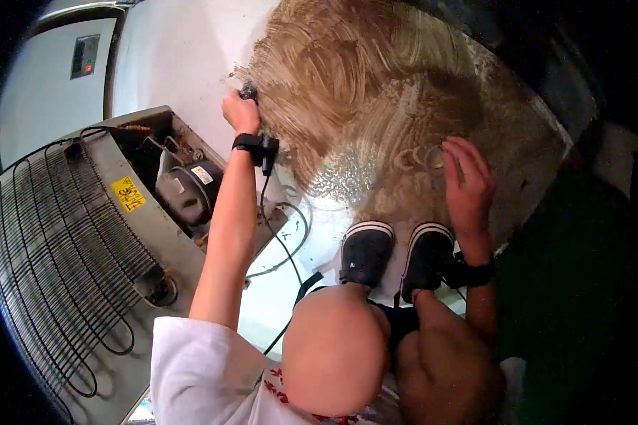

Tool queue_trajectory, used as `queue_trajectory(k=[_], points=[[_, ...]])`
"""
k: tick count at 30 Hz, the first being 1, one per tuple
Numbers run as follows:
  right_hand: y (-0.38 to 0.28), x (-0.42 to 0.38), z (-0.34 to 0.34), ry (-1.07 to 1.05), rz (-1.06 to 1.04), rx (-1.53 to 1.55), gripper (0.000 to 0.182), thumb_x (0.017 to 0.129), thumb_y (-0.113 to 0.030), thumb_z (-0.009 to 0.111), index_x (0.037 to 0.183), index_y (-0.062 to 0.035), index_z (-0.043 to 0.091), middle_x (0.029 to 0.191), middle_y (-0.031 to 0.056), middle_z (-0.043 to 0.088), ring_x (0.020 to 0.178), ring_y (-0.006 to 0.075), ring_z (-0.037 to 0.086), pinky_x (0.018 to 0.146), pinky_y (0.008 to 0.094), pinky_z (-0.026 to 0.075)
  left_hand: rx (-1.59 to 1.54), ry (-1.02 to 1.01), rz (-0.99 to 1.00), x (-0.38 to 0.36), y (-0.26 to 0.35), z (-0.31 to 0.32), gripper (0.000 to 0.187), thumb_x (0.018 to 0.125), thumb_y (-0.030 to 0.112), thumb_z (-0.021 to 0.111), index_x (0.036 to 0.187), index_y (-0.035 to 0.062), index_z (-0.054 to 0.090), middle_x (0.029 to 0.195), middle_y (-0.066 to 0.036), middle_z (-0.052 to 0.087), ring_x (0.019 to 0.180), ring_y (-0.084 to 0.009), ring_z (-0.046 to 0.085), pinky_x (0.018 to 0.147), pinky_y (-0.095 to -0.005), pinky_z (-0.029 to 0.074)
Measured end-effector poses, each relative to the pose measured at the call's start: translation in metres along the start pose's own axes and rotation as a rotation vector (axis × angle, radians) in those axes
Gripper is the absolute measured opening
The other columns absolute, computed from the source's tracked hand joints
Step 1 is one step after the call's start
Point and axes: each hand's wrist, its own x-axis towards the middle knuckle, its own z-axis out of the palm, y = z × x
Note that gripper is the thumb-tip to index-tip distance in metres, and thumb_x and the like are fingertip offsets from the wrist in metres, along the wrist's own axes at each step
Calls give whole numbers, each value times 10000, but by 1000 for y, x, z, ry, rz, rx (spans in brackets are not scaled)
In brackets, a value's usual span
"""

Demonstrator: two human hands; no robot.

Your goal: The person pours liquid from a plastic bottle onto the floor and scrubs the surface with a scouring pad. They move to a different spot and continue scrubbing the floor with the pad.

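Observation:
My left hand (240,112) is closed around a small dark object (248,91) at the left edge of a brown smeared patch (333,78). What the object is I cannot make out. Over the right part of the patch is my right hand (469,173), its fingers extended beside a clear round rim (432,156); whether they touch it is unclear. Curved streaks run through the brown layer, and a wet, shiny spot (347,173) lies between my hands. Both wrists wear black bands.
On the left is an appliance's back with a wire condenser grille (57,234), a black compressor (188,193) and a yellow label (127,195). Cables (280,237) run beside my left forearm. My dark shoes (366,251) stand at the patch's lower edge. A panel with a lit display (85,57) is upper left.

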Motion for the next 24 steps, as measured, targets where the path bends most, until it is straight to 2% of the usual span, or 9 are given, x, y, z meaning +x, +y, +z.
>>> queue_trajectory(k=[4, 5, 6, 10, 13, 16, 18, 21, 24], points=[[6, -1, 0, 24, -6, -12, 157, 834, -76, 624, 981, -26, 647, 1056, 111, 644, 979, 283, 615, 868, 360, 481, -11, 110, 132, -61, 5, 10, 194, 677, 3, 521, 846, -26, 610, 824, -242, 578, 826, -426, 550, 749, -499, 426], [7, 2, 1, 21, 2, -12, 156, 834, -76, 624, 980, -26, 647, 1059, 111, 643, 980, 283, 614, 867, 361, 481, -163, 114, 134, -82, 6, 13, 184, 683, -2, 516, 846, -22, 599, 844, -234, 563, 844, -426, 530, 767, -490, 416], [7, 1, 2, 14, 16, -12, 156, 835, -76, 623, 980, -26, 647, 1061, 110, 643, 981, 283, 614, 866, 361, 482, -146, 69, 112, -98, 15, 3, 174, 685, -12, 508, 837, -27, 592, 851, -230, 561, 847, -424, 529, 776, -484, 417], [1, -2, 1, -3, -2, -22, 161, 840, -83, 617, 989, -29, 647, 1065, 111, 641, 987, 286, 613, 868, 360, 482, -31, 143, 132, -44, -2, 9, 179, 668, -3, 528, 821, -26, 616, 789, -242, 590, 787, -435, 559, 723, -504, 430], [3, -2, -3, 9, -3, -33, 162, 843, -87, 615, 992, -30, 646, 1071, 114, 639, 989, 293, 612, 868, 360, 482, -73, 54, 61, -6, -3, 6, 136, 648, -5, 537, 750, -51, 615, 710, -267, 591, 711, -449, 575, 675, -512, 441], [9, -2, -4, 22, -1, -8, 160, 845, -91, 615, 990, -33, 645, 1074, 116, 638, 986, 299, 612, 863, 360, 485, -79, 31, 138, -66, 1, 10, 135, 669, -11, 525, 774, -34, 606, 788, -259, 580, 774, -442, 552, 721, -498, 434], [8, 0, -5, 17, -19, -41, 157, 846, -92, 614, 988, -35, 646, 1075, 117, 638, 980, 301, 614, 859, 359, 487, -135, 143, 196, -105, 14, 7, 157, 675, -12, 521, 802, -29, 611, 779, -268, 576, 767, -446, 553, 711, -498, 435], [4, -2, -5, -1, -18, -30, 158, 847, -90, 612, 992, -38, 648, 1075, 116, 638, 981, 302, 614, 856, 360, 489, -95, 110, 213, -77, 7, 5, 167, 685, 0, 529, 825, -24, 617, 777, -258, 584, 772, -443, 553, 710, -494, 436], [3, -4, -8, -8, 5, -30, 159, 845, -86, 614, 991, -34, 646, 1072, 118, 638, 976, 304, 615, 858, 361, 488, -66, -14, 23, -13, 2, 0, 175, 684, 9, 544, 835, -22, 626, 765, -248, 584, 782, -427, 558, 724, -489, 432]])
